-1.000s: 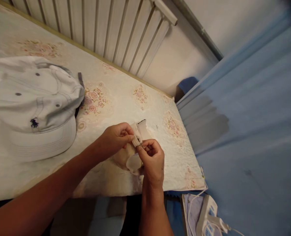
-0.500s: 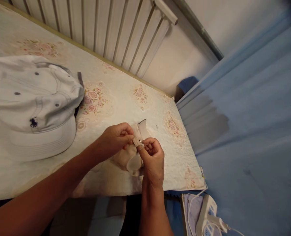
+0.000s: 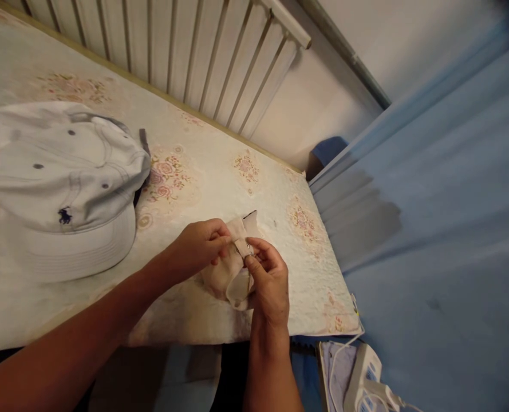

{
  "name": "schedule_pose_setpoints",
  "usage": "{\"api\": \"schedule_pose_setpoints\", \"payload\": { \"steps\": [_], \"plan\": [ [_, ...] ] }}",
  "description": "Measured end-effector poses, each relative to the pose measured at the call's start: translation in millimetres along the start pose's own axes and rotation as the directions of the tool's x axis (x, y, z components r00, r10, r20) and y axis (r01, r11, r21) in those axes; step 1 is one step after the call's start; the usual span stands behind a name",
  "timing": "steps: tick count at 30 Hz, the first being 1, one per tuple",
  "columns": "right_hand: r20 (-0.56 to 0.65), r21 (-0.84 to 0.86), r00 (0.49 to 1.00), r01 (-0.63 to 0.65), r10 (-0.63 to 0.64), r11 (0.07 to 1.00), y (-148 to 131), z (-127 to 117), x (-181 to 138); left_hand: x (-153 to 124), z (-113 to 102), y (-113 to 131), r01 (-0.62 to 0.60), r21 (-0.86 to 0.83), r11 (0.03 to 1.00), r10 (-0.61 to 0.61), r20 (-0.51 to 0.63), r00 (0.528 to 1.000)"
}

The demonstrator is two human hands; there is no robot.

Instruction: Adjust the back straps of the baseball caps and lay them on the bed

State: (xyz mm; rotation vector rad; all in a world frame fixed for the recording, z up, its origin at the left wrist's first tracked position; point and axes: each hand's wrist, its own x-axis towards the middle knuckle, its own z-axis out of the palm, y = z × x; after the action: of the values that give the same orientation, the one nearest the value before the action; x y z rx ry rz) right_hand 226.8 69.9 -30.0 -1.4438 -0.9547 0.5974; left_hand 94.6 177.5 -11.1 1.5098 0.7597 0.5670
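A small beige cloth item (image 3: 220, 276) lies bunched near the front edge of the bed; its exact kind is hard to make out. It has a narrow strap (image 3: 241, 248) with a small metal fitting. My left hand (image 3: 203, 245) is closed, pinching the strap from the left. On the other side, my right hand (image 3: 271, 280) pinches the strap beside the fitting between thumb and fingers. A rounded opening shows in the cloth below the strap, and the fingers hide part of it. Further left rests a pale baseball cap (image 3: 65, 171) with a dark horse-rider emblem, touched by neither hand.
The floral bedspread (image 3: 211, 166) covers the bed under everything. A white radiator (image 3: 172, 51) runs along the wall behind. Blue curtains (image 3: 430, 240) hang on the right. By the front right corner is a white power strip (image 3: 363, 372) with cords.
My left fingers have slid slightly left along the strap, and more of the strap and metal fitting shows between my hands. The view has shifted a little.
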Motion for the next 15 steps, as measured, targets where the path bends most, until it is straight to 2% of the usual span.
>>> {"api": "schedule_pose_setpoints", "payload": {
  "steps": [6, 10, 13, 15],
  "plan": [
    [0.083, -0.043, 0.996, -0.020, 0.023, 0.999, 8.3, -4.5, 2.0, 0.8, 1.6, -6.1, 0.003, 0.027, 1.000, -0.006, 0.089, 0.996],
    [0.104, -0.010, 0.994, -0.042, 0.043, 0.999, 9.5, -5.2, 3.2, -1.1, 5.0, -2.4, 0.008, 0.053, 0.999, -0.011, 0.057, 0.998],
    [0.109, 0.022, 0.993, -0.040, 0.038, 0.999, 8.5, -4.5, 4.2, -1.5, 5.9, -0.9, -0.081, 0.127, 0.989, 0.088, -0.049, 0.995],
    [0.120, 0.021, 0.992, -0.027, 0.024, 0.999, 6.6, -4.5, 4.3, -0.3, 5.0, -2.4, -0.210, 0.245, 0.946, 0.245, -0.121, 0.962]
  ]
}}
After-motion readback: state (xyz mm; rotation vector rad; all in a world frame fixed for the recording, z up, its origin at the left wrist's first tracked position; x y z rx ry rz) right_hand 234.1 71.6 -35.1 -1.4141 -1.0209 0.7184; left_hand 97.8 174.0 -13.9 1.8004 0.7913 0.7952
